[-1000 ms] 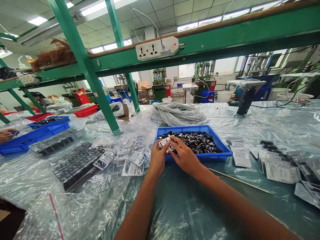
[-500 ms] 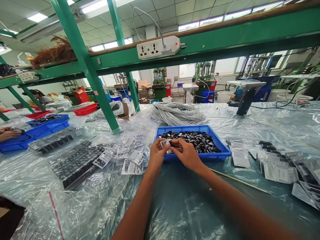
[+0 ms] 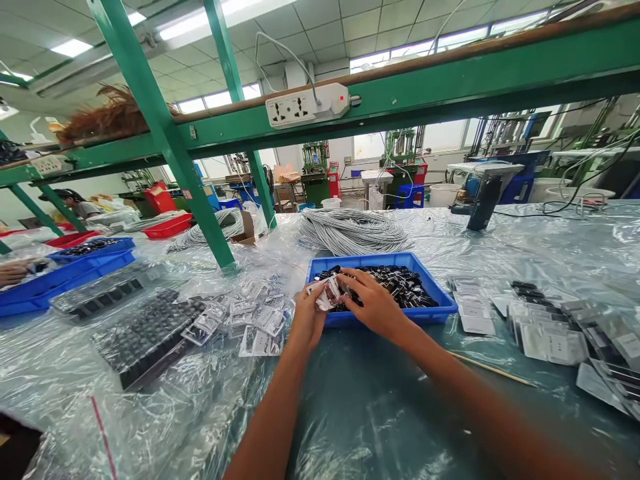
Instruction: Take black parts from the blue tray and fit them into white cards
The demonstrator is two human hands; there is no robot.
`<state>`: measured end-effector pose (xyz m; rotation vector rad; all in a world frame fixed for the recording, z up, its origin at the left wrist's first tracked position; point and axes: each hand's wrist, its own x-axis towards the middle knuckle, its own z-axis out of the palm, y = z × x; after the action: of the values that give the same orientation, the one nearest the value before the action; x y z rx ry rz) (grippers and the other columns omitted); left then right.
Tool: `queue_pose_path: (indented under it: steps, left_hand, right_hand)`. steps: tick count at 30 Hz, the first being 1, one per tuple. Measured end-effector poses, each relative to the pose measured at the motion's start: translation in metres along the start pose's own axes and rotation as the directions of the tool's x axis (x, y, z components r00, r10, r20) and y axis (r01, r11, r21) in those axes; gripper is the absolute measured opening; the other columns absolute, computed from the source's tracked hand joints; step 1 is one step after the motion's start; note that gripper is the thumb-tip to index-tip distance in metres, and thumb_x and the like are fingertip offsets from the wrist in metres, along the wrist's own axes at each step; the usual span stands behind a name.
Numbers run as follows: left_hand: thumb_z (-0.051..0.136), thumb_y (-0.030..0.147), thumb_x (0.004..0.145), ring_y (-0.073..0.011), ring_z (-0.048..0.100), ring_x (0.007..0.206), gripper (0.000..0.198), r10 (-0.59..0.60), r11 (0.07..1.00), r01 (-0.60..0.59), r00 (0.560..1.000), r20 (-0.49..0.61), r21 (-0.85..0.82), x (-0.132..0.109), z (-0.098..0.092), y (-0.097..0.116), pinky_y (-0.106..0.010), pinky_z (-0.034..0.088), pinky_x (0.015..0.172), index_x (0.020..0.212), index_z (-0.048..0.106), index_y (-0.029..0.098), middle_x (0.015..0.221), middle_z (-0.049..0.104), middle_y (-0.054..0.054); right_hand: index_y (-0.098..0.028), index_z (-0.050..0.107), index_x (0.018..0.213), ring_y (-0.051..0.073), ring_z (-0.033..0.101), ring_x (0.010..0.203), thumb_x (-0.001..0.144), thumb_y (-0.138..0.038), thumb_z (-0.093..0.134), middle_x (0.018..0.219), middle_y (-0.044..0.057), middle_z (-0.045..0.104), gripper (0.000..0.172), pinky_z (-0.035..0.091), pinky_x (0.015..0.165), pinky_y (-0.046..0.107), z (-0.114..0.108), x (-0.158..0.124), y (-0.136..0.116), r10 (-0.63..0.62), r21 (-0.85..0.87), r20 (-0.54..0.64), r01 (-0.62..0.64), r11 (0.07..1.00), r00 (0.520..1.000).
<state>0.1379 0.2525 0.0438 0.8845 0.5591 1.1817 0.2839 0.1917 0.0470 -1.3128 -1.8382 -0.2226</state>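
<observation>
My left hand pinches a small clear plastic packet at the near left corner of a blue tray full of small black parts. The fingers of my right hand are curled over the tray's near edge, touching the packet and the black parts beside it. What those fingers hold, if anything, is hidden. Several clear packets lie scattered on the plastic sheet just left of my left hand.
Filled packets lie in rows at the right, with a thin wooden stick in front. Coiled grey cable sits behind the tray. Black part trays and more blue trays lie left, by another person's hand. A green shelf post stands nearby.
The packet has turned in my left hand and my right fingers have slid from pinching a black part at it to lying over the tray edge. The view has dropped slightly.
</observation>
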Motion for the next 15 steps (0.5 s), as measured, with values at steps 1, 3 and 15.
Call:
queue_pose_path:
  steps: [1, 3, 15]
  left_hand:
    - [0.083, 0.034, 0.062, -0.0144, 0.062, 0.074, 0.039, -0.01, 1.0, 0.01, 1.0, 0.02, 0.002, -0.001, 0.001, -0.001, -0.027, 0.049, 0.068, 0.088, 0.062, 0.014, 0.085, 0.068, -0.003]
    - [0.085, 0.033, 0.062, -0.0132, 0.062, 0.074, 0.04, -0.014, 0.999, 0.013, 0.999, 0.041, 0.032, -0.003, 0.001, -0.004, -0.025, 0.048, 0.069, 0.09, 0.064, 0.013, 0.083, 0.068, -0.002]
    - [0.086, 0.032, 0.057, -0.0146, 0.064, 0.073, 0.042, 0.067, 0.992, -0.065, 0.998, -0.018, 0.105, -0.006, 0.003, -0.007, -0.025, 0.047, 0.071, 0.089, 0.068, 0.012, 0.081, 0.071, -0.003]
  right_hand:
    - [-0.018, 0.056, 0.132, 0.028, 0.052, 0.128, 0.095, -0.023, 0.05, 0.137, 0.015, 0.056, 0.039, 0.045, 0.108, 0.048, 0.004, -0.001, -0.001, -0.007, 0.017, 0.012, 0.006, 1.0, 1.0]
    - [-0.017, 0.056, 0.134, 0.027, 0.051, 0.13, 0.096, -0.021, 0.048, 0.139, 0.016, 0.054, 0.039, 0.044, 0.11, 0.048, 0.009, -0.003, -0.001, -0.021, 0.052, 0.017, 0.02, 0.998, 1.0]
    - [-0.019, 0.048, 0.143, 0.027, 0.049, 0.133, 0.096, -0.015, 0.045, 0.145, 0.013, 0.051, 0.048, 0.043, 0.112, 0.05, 0.013, -0.005, -0.007, -0.055, 0.082, -0.01, 0.056, 0.995, 0.998]
